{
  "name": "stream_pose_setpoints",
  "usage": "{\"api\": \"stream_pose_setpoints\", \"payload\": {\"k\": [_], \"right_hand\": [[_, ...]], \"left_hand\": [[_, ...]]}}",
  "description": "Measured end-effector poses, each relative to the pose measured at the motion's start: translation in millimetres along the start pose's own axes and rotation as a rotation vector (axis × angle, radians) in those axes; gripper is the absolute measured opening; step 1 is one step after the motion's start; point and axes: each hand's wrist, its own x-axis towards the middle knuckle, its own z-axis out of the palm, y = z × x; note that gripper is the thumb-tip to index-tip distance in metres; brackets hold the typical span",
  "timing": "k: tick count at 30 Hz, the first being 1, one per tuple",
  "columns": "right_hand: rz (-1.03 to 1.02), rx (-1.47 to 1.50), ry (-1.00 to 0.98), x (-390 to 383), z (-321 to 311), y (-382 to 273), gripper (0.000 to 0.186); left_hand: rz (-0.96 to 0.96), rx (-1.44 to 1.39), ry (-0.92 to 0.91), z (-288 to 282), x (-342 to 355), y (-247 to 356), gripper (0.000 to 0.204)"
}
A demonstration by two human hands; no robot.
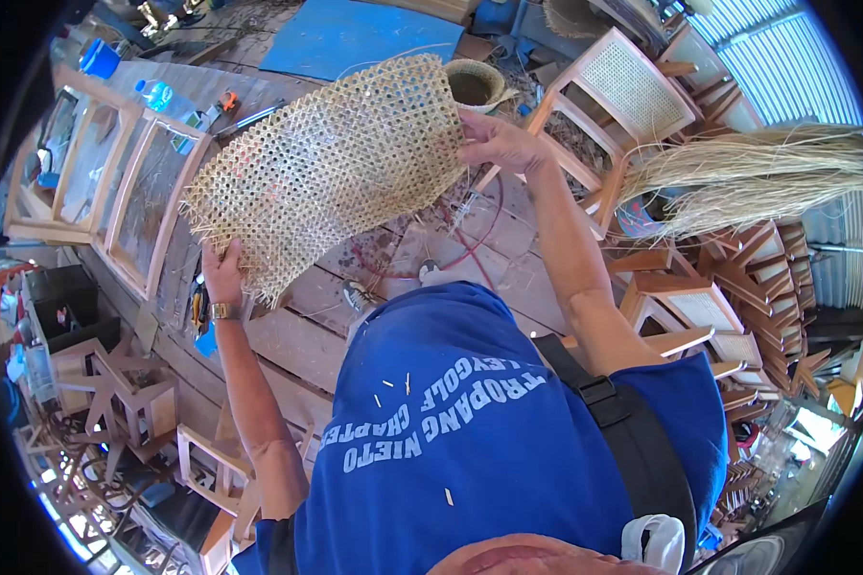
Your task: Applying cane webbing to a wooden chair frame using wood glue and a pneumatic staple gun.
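A curved sheet of woven cane webbing point(331, 168), straw-coloured with open holes, stretches between my two hands above the wooden floor. Its short ends are ragged with loose strand tips. At its lower left edge, my left hand point(223, 275) grips the webbing, the thumb showing on the near side. My right hand point(503, 144) has hold of the opposite end, fingers partly hidden behind the edge. Just beyond that end stands a round woven basket point(494, 84).
Wooden frames point(155, 206) lie on the left near a water bottle point(153, 94) and a blue bucket point(99, 59). A blue board point(355, 40) is at the far side. On the right are a cane-panelled chair point(633, 86), long cane strands point(748, 172) and stacked chair frames point(767, 278).
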Motion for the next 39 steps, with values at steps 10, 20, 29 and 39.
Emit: {"api": "stream_pose_setpoints", "payload": {"k": [10, 20, 29, 39], "right_hand": [[0.064, -0.121, 0.122, 19, -45, 58, 0.053], [0.211, -0.585, 0.678, -21, -121, 142, 0.022], [0.512, -1.016, 1.151, -204, -207, 254, 0.043], [0.703, -0.378, 0.900, -108, -121, 286, 0.055]], "left_hand": [[-0.104, 0.023, -0.123, -9, 22, -4, 0.039], [0.061, 0.493, -0.182, -36, 14, 68, 0.026], [0.284, 0.796, -0.287, -42, -8, 114, 0.024], [0.207, 0.835, -0.286, -84, -20, 202, 0.031]]}}
